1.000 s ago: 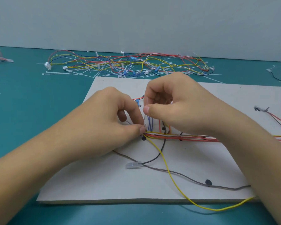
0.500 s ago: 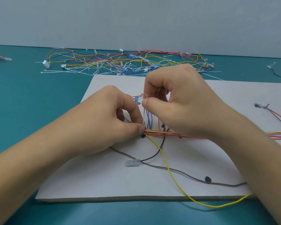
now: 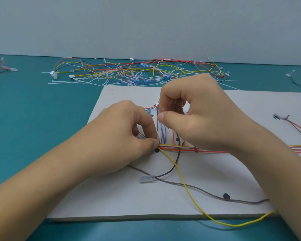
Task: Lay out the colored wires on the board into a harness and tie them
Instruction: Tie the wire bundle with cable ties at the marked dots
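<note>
Both our hands meet over the middle of the board [image 3: 111, 197], and little has changed in the last second. Our left hand [image 3: 125, 136] keeps thumb and forefinger pressed tight on the left end of the bundle [image 3: 208, 150], the red, white and yellow wires that run rightward across the board and pass under our right wrist. Our right hand [image 3: 198, 115] is curled, thumb against forefinger, pinching the upper end of a thin strip that we take for a tie [image 3: 157, 126]; the strip runs straight up from the left pinch. A second ago the two pinches sat closer; the right one has since risen a little and has held that height for the last half second. Blue wires [image 3: 162, 134] stand just right of the tie. A yellow wire [image 3: 186, 186] leaves the left pinch and runs off the near edge, a black wire [image 3: 174, 164] curves from the bundle to a clear plug [image 3: 147, 179], and a grey wire [image 3: 203, 189] crosses the yellow one, all lying as before. The loose pile [image 3: 137, 72] lies on the table [image 3: 24, 119] beyond the board
</note>
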The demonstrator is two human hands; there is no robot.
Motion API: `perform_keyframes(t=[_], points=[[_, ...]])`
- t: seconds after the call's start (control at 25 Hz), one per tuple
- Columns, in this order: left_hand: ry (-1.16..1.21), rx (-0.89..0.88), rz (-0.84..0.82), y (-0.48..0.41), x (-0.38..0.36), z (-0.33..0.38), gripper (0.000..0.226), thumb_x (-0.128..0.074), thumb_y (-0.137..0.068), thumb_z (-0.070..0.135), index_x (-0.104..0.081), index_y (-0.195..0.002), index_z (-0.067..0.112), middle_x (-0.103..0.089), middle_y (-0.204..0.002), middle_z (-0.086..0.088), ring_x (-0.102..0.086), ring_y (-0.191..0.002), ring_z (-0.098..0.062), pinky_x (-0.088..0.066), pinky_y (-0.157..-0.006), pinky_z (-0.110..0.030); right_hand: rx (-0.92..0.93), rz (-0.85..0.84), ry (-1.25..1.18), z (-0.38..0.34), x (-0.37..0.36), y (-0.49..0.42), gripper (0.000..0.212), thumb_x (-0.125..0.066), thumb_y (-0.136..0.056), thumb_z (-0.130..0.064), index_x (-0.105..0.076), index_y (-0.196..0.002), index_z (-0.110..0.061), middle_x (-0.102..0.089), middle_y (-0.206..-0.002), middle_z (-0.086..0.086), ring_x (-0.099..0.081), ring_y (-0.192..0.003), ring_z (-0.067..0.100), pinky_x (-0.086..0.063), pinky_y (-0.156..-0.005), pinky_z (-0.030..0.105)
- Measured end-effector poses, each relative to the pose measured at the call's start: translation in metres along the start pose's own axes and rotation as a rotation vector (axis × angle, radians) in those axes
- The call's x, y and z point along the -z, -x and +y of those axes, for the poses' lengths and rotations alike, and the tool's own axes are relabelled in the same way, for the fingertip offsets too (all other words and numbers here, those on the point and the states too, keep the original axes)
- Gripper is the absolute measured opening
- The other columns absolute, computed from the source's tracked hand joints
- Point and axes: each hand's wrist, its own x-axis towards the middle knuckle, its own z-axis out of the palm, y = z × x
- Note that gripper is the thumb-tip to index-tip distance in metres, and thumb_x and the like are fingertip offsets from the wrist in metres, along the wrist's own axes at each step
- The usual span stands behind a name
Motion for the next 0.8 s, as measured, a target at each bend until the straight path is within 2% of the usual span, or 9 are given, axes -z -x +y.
perform_keyframes(t=[0.16,0.4,0.52,0.6,0.68,0.72,0.76,0.8], points=[[-0.022,-0.059,0.020,0.000,-0.003,0.000,0.012,-0.077,-0.081,0.035,-0.072,-0.070,0.032,-0.063,-0.079,0.011,-0.059,-0.076,-0.005,-0.044,-0.062,-0.022,-0.054,-0.030,-0.103,-0.001,0.000,0.000,0.011,-0.065,-0.075,-0.006,-0.063,-0.064,-0.009,-0.058,-0.055,0.005,-0.055,-0.055,0.019,-0.045,-0.055,0.040],[-0.015,-0.131,-0.017,-0.004,0.001,-0.001,0.020,-0.062,-0.080,0.043,-0.072,-0.072,0.028,-0.065,-0.080,0.007,-0.059,-0.073,-0.009,-0.046,-0.063,-0.028,-0.126,-0.072,-0.129,0.001,-0.005,-0.001,0.012,-0.068,-0.080,-0.007,-0.066,-0.070,-0.012,-0.061,-0.056,0.001,-0.057,-0.053,0.013,-0.049,-0.053,0.037],[0.159,-0.088,0.191,-0.013,0.010,-0.010,0.019,-0.062,-0.085,0.040,-0.074,-0.077,0.028,-0.063,-0.065,0.001,-0.050,-0.054,-0.007,-0.041,-0.050,-0.021,-0.143,-0.062,-0.152,0.003,-0.005,-0.001,0.014,-0.068,-0.084,-0.011,-0.065,-0.070,-0.012,-0.059,-0.056,0.001,-0.055,-0.051,0.012,-0.045,-0.049,0.029],[0.181,0.027,0.409,-0.024,0.018,-0.025,0.016,-0.064,-0.088,0.035,-0.077,-0.082,0.028,-0.057,-0.053,0.008,-0.040,-0.042,-0.002,-0.032,-0.041,-0.014,-0.157,-0.065,-0.156,0.003,-0.006,-0.001,0.015,-0.068,-0.085,-0.011,-0.065,-0.071,-0.012,-0.059,-0.057,-0.002,-0.051,-0.050,0.007,-0.042,-0.049,0.021],[0.105,0.172,0.508,-0.036,0.027,-0.049,0.014,-0.064,-0.092,0.031,-0.075,-0.084,0.026,-0.058,-0.052,0.019,-0.046,-0.042,0.001,-0.035,-0.048,-0.018,-0.172,-0.081,-0.162,0.003,-0.007,0.000,0.014,-0.068,-0.085,-0.011,-0.065,-0.072,-0.012,-0.059,-0.057,-0.003,-0.051,-0.050,0.005,-0.042,-0.049,0.020],[0.066,0.241,0.494,-0.041,0.030,-0.062,0.013,-0.063,-0.094,0.028,-0.074,-0.086,0.025,-0.064,-0.060,0.020,-0.054,-0.052,0.002,-0.040,-0.057,-0.022,-0.177,-0.092,-0.165,0.002,-0.008,0.000,0.013,-0.068,-0.085,-0.011,-0.065,-0.073,-0.012,-0.059,-0.058,-0.004,-0.051,-0.050,0.005,-0.043,-0.049,0.020],[0.029,0.301,0.462,-0.046,0.030,-0.074,0.013,-0.061,-0.095,0.025,-0.073,-0.089,0.025,-0.070,-0.075,0.018,-0.062,-0.067,-0.003,-0.045,-0.067,-0.027,-0.181,-0.103,-0.167,0.002,-0.008,0.000,0.013,-0.068,-0.085,-0.010,-0.065,-0.073,-0.013,-0.059,-0.058,-0.005,-0.052,-0.050,0.005,-0.043,-0.049,0.020],[-0.008,0.346,0.438,-0.052,0.028,-0.085,0.015,-0.059,-0.097,0.023,-0.074,-0.094,0.023,-0.074,-0.088,0.009,-0.066,-0.083,-0.016,-0.048,-0.077,-0.032,-0.182,-0.112,-0.165,0.001,-0.009,0.000,0.013,-0.068,-0.085,-0.010,-0.065,-0.073,-0.013,-0.059,-0.058,-0.006,-0.052,-0.050,0.005,-0.042,-0.049,0.019]])
